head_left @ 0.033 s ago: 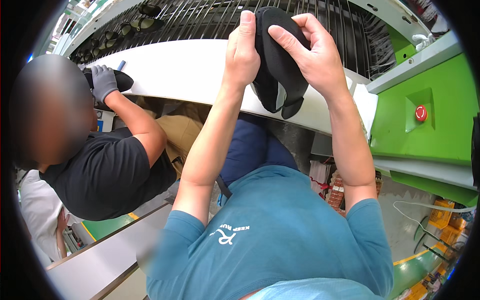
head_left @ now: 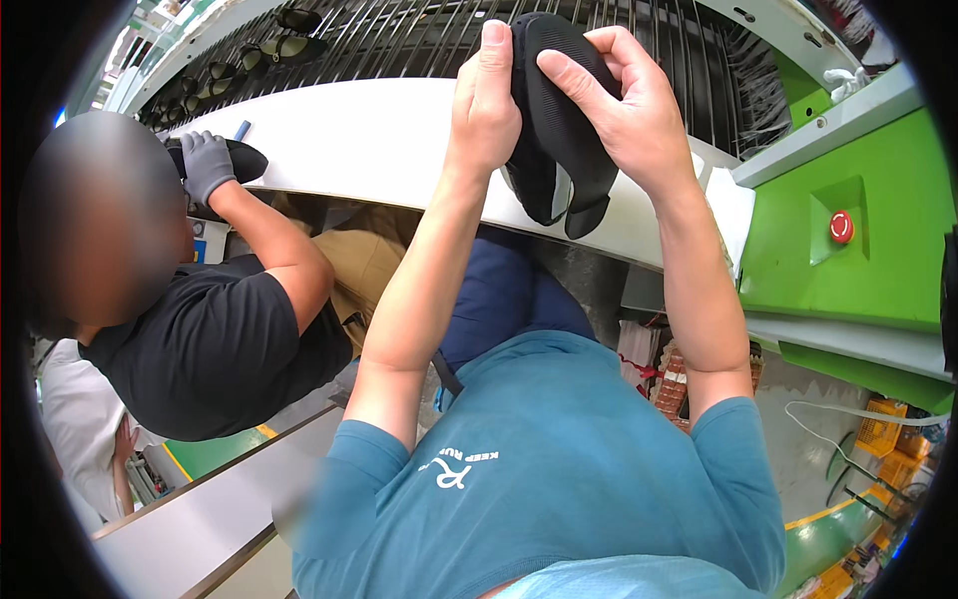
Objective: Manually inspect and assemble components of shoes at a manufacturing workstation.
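Above the white work surface, I hold up a black shoe [head_left: 531, 180] with a ribbed black sole [head_left: 565, 128] lying along it. The sole's near end curls away from the shoe, and a pale strip shows in the gap. My left hand [head_left: 483, 108] is closed on the left side of the shoe, its thumb pointing up along the edge. On the right, my right hand [head_left: 639, 115] grips the sole's far part, with the thumb pressed on the ribbed face and the fingers bent over the edge. Fingertips behind the shoe are hidden.
A white ledge [head_left: 369, 130] runs before a conveyor of metal rods [head_left: 399, 40] carrying several dark shoe parts [head_left: 284, 48]. At left, a co-worker's gloved hand [head_left: 208, 165] holds a black shoe [head_left: 245, 162]. A green machine [head_left: 798, 270] with a red button [head_left: 841, 227] stands right.
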{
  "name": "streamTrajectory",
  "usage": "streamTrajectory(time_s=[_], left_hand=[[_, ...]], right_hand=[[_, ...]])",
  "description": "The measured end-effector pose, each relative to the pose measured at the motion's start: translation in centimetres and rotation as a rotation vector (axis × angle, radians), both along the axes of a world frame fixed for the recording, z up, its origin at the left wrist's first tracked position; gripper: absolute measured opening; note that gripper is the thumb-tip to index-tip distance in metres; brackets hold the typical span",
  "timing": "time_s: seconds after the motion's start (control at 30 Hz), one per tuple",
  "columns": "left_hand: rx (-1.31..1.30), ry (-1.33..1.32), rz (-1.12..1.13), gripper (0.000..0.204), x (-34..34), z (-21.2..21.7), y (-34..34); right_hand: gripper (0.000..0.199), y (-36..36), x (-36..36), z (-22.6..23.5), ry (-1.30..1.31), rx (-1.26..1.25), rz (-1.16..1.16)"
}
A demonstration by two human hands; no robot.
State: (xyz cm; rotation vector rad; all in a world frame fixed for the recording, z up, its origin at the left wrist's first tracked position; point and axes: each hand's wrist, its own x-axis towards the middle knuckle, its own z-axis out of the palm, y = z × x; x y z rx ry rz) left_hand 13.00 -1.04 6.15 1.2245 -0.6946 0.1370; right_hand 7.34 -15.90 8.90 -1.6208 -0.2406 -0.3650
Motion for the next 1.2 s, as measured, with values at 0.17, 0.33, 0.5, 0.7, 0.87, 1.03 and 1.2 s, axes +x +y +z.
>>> streamTrajectory(time_s=[0.17, 0.33, 0.5, 0.7, 0.87, 1.03, 1.2], left_hand=[[0.012, -0.048, 0.018, 0.056, -0.4, 0.3, -0.1], [0.182, -0.185, 0.162, 0.039, -1.3, 0.3, 0.3], [0.232, -0.291, 0.270, 0.041, -2.2, -0.2, 0.7], [0.197, -0.183, 0.117, 0.056, -5.4, 0.3, 2.7], [0.102, -0.041, 0.138, 0.041, -8.4, 1.2, 4.0], [0.038, -0.082, 0.163, 0.051, -9.4, 1.2, 5.4], [0.077, -0.113, 0.176, 0.052, -9.4, 0.6, 6.7]], right_hand=[[0.026, -0.4, 0.0, -0.1, 0.003, -0.012, -0.011], [0.034, -0.8, -0.4, -0.8, -0.088, -0.028, -0.031], [0.032, -0.7, -1.5, -2.2, -0.078, 0.013, -0.050], [0.022, 0.7, -5.0, -4.3, -0.077, 0.196, -0.018], [0.019, 1.4, -6.2, -4.4, -0.281, 0.018, -0.026], [0.018, 2.5, -6.2, -3.9, -0.333, -0.022, 0.014], [0.018, 3.2, -6.1, -3.8, -0.356, -0.074, 0.070]])
